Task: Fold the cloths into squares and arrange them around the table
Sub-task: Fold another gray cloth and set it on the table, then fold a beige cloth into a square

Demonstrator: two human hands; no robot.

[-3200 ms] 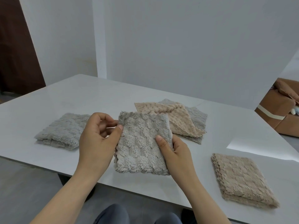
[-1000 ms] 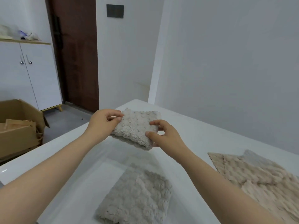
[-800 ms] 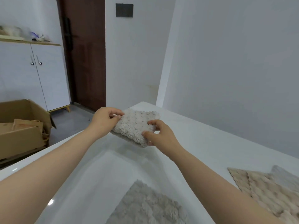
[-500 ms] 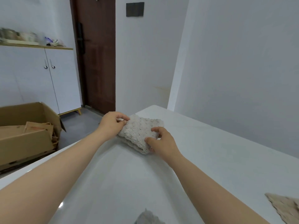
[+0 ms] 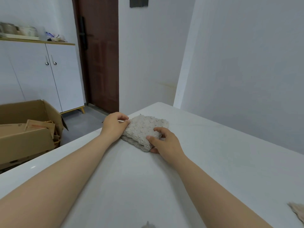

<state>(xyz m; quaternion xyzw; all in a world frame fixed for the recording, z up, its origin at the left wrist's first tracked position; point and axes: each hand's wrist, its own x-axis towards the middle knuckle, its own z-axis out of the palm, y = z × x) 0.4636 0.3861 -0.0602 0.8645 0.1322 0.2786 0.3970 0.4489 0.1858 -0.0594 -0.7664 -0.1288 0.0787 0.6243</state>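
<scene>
A folded grey fluffy cloth [image 5: 144, 128] lies on the white table [image 5: 213, 162] near its far left corner. My left hand [image 5: 114, 125] pinches the cloth's left edge with curled fingers. My right hand [image 5: 164, 140] grips its near right corner, thumb on top and fingers underneath. Both arms stretch far forward across the table. A corner of a beige cloth [image 5: 297, 211] shows at the right edge of the view, and a tip of another grey cloth [image 5: 147, 225] peeks in at the bottom edge.
An open cardboard box [image 5: 28, 130] stands on the floor left of the table. Behind it is a white cabinet [image 5: 41, 76] and a dark brown door [image 5: 100, 53]. White walls run close along the table's far side.
My hands carried the folded grey cloth from in front of me to the far left corner and lowered it onto the table. The view swung left, so the other cloths slid out of sight.
</scene>
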